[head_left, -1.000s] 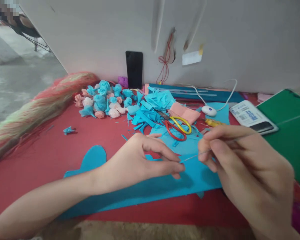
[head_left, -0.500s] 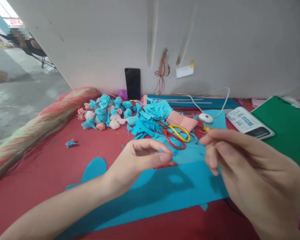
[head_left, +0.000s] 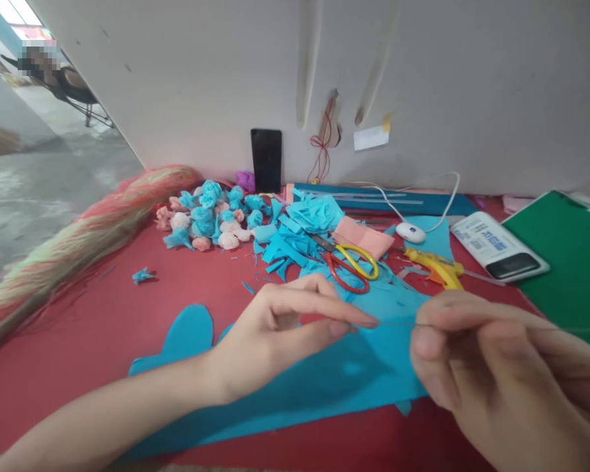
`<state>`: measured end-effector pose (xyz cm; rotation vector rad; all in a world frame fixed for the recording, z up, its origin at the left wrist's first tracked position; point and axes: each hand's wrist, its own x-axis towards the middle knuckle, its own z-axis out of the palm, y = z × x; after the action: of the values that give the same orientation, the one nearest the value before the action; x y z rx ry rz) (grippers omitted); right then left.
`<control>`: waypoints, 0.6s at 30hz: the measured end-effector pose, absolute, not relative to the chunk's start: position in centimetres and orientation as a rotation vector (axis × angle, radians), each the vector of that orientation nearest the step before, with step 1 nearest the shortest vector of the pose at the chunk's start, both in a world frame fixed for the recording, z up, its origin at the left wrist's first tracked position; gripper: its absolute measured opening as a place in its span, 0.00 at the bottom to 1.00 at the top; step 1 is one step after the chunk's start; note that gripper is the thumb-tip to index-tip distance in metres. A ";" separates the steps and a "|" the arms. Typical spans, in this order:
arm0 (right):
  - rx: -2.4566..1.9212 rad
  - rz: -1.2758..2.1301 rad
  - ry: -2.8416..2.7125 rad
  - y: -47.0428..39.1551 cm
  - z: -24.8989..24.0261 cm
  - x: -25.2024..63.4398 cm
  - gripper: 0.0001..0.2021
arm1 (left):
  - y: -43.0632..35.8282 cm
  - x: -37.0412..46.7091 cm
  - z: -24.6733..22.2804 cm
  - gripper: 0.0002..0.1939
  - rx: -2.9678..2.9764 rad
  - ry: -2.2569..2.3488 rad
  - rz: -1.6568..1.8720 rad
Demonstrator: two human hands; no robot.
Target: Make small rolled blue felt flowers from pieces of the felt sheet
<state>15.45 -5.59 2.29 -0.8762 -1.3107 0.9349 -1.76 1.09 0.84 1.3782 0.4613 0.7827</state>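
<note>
Delicately, the left hand (head_left: 275,334) and right hand (head_left: 501,373) pinch a thin, thread-like strand (head_left: 398,324) stretched between them, above a flat bright-blue sheet (head_left: 285,406) on the red-topped desk (head_left: 88,341), near red-and-yellow-handled scissors (head_left: 330,246).

a head-worn camera looks forward and down (fairly near) over the hands (head_left: 263,344).

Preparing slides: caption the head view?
A thin strand runs between left hand and right hand, above a blue sheet.
</note>
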 end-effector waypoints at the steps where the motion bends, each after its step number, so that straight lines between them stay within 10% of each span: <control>1: -0.873 0.956 -1.306 -5.5 2.3 15.6 0.12 | 1.1 -1.8 0.9 0.09 1.416 0.461 0.775; 18: -0.856 1.027 -1.227 -4.9 2.7 15.4 0.11 | 0.9 -1.5 1.0 0.09 1.423 0.467 0.826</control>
<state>15.37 -4.88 2.68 -0.8562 -1.2275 1.0274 -1.50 0.93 1.00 1.4226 0.4670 0.8255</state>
